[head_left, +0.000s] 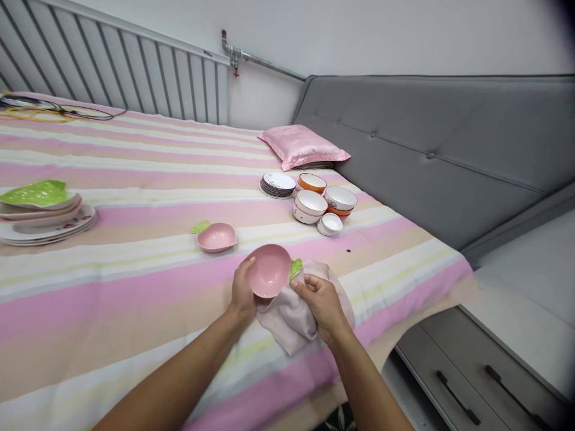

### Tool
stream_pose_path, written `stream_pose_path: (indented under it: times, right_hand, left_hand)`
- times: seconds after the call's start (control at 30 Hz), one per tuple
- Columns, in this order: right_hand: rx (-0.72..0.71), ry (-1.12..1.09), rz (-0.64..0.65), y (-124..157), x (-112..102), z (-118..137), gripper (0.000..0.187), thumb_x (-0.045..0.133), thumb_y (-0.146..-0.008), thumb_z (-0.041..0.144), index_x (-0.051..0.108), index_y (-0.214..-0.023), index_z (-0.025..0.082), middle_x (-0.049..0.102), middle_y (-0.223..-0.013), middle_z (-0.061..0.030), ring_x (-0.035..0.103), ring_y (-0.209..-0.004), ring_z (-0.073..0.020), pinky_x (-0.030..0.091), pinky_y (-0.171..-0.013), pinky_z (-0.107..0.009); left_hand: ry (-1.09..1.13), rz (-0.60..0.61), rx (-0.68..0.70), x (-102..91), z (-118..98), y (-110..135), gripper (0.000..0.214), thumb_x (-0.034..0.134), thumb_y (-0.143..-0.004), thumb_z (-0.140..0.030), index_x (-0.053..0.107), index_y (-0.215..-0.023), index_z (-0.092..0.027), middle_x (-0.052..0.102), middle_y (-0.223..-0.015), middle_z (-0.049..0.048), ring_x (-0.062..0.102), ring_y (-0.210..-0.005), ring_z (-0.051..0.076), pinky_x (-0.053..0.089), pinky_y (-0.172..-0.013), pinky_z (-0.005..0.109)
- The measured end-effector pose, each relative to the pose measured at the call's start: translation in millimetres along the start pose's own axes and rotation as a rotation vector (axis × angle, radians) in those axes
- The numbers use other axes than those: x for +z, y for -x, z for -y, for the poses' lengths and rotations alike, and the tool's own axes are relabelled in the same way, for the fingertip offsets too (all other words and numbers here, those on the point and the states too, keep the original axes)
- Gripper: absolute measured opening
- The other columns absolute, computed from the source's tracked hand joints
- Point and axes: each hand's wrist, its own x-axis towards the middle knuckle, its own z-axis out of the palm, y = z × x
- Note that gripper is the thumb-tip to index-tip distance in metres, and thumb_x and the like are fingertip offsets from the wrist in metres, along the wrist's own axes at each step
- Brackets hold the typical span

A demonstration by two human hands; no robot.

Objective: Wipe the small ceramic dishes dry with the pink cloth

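Note:
My left hand (pixel 242 290) grips the rim of a pink peach-shaped dish (pixel 268 270) with a green leaf tab, held tilted above the striped bedsheet (pixel 112 287). My right hand (pixel 321 302) is closed on a pale pink cloth (pixel 291 320) that lies under and against the dish. A second, matching pink dish (pixel 216 237) with a green leaf rests on the sheet just beyond, to the left.
A stack of plates with a green leaf-shaped one on top (pixel 42 209) sits at far left. Orange-and-white bowls (pixel 323 203), small white cups and a stack of plates (pixel 277 184) stand near a pink pillow (pixel 302 145). Grey padded headboard (pixel 449 149) and drawers (pixel 476 377) on the right.

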Motion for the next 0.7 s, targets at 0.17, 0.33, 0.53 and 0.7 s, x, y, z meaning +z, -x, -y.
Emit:
stream_pose_path:
  times: [0.17, 0.33, 0.53, 0.7]
  right_hand:
    - [0.010, 0.046, -0.047, 0, 0, 2, 0.038, 0.074, -0.054, 0.044, 0.065, -0.077, 0.015, 0.068, -0.068, -0.0052, 0.062, -0.060, -0.0198, 0.048, -0.058, -0.031]
    - [-0.068, 0.100, -0.097, -5, -6, -3, 0.037, 0.074, -0.053, 0.044, 0.066, -0.075, 0.015, 0.068, -0.065, -0.0058, 0.061, -0.058, -0.0196, 0.047, -0.056, -0.030]
    - [-0.166, 0.224, -0.084, -9, -15, -2, 0.029, 0.071, -0.061, 0.040, 0.066, -0.076, 0.016, 0.067, -0.070, -0.0038, 0.060, -0.065, -0.0178, 0.045, -0.058, -0.027]
    - [-0.219, 0.255, -0.098, -9, -19, -1, 0.023, 0.069, -0.065, 0.036, 0.064, -0.076, 0.017, 0.063, -0.067, -0.0003, 0.056, -0.061, -0.0135, 0.042, -0.057, -0.024]
  left_hand:
    - [-0.107, 0.033, 0.031, -2.8, 1, -3, 0.030, 0.060, -0.068, -0.041, 0.064, -0.087, -0.017, 0.065, -0.081, 0.0027, 0.056, -0.079, 0.021, 0.043, -0.068, 0.029]
    - [-0.204, -0.015, -0.018, -4.4, -2, -2, 0.027, 0.065, -0.062, -0.040, 0.065, -0.076, -0.017, 0.062, -0.067, 0.0014, 0.055, -0.066, 0.020, 0.043, -0.059, 0.028]
    - [-0.223, 0.021, -0.049, -4.1, -4, 0, 0.021, 0.069, -0.059, -0.037, 0.064, -0.069, -0.019, 0.060, -0.063, -0.0005, 0.053, -0.061, 0.018, 0.041, -0.053, 0.027]
    - [-0.232, 0.100, -0.121, -1.7, -6, 1, 0.019, 0.066, -0.062, -0.037, 0.064, -0.064, -0.018, 0.058, -0.058, -0.0001, 0.051, -0.057, 0.017, 0.040, -0.053, 0.027]
